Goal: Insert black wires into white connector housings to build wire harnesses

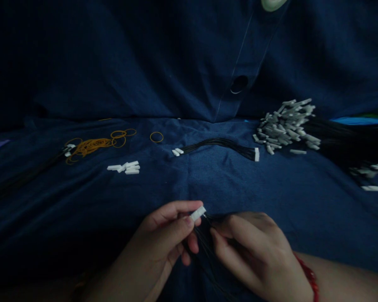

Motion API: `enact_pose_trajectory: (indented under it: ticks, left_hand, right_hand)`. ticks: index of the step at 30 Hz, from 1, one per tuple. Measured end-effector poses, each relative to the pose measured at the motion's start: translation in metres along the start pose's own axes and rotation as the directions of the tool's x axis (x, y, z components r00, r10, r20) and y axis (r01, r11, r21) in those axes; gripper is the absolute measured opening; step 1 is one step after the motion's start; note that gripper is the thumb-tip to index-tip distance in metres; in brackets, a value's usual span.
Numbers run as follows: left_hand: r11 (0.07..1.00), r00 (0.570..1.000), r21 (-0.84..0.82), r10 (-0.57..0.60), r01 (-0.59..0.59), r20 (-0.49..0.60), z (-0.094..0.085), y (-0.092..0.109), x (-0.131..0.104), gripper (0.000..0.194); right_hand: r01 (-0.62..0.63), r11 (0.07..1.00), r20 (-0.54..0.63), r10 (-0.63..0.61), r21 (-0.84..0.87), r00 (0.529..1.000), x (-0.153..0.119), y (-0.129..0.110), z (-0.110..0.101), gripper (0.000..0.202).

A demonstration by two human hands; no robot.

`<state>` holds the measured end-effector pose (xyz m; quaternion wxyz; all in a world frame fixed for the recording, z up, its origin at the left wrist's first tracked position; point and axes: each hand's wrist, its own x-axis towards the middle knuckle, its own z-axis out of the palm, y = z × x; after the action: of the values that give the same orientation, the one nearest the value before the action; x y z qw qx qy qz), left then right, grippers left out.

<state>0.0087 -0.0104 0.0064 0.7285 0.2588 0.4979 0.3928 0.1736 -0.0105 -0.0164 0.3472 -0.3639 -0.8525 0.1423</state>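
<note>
A: Hands?
B: Left hand point(166, 233) pinches a white connector point(198, 213) thumb-to-finger, low centre over the blue cloth point(157, 191). Right hand point(255, 245) has fingertips closed on a thin dark wire point(208, 217) at its end; can't tell if seated.
A: Progress?
B: Looks partway; slot count unreadable. Beyond: one wired bundle point(222, 141), apparently done. Left: loose housings point(132, 167), rubber bands point(94, 146). Right: big heap of white-tipped leads point(285, 129), so plenty remains, I'd judge.
</note>
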Motion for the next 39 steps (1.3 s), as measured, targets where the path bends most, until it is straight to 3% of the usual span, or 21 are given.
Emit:
enact_pose_trajectory:
  ticks: [6,14,26,30,34,39]
  left_hand:
    - [0.997,0.998,0.064,0.052,-0.053,0.019,0.002,-0.003,0.0,0.017]
    - [0.994,0.998,0.097,0.054,-0.055,0.013,0.004,-0.001,0.0,0.019]
    - [0.966,0.995,0.253,0.031,-0.054,0.093,-0.003,-0.005,0.008,0.025]
    - [0.972,0.997,0.227,0.036,-0.052,0.075,-0.003,-0.006,0.007,0.023]
    - [0.985,0.993,0.153,0.064,-0.078,0.095,-0.004,-0.005,0.006,0.018]
    - [0.988,0.996,0.128,0.09,-0.092,0.018,-0.007,0.0,0.008,0.018]
  right_hand:
    - [0.0,1.0,0.014,0.0,0.014,1.0,0.001,-0.001,-0.001,0.016]
    - [-0.129,0.984,0.102,0.117,0.119,0.988,0.003,-0.002,-0.004,0.012]
    - [-0.033,0.997,0.051,0.03,0.075,0.998,-0.001,-0.002,0.0,0.011]
    - [-0.034,0.997,0.067,0.029,0.064,0.997,-0.002,-0.001,0.001,0.011]
    - [-0.103,0.992,0.095,0.096,0.078,0.991,-0.001,-0.002,-0.002,0.013]
    - [-0.215,0.974,0.178,0.199,0.078,0.964,0.006,-0.009,-0.026,0.011]
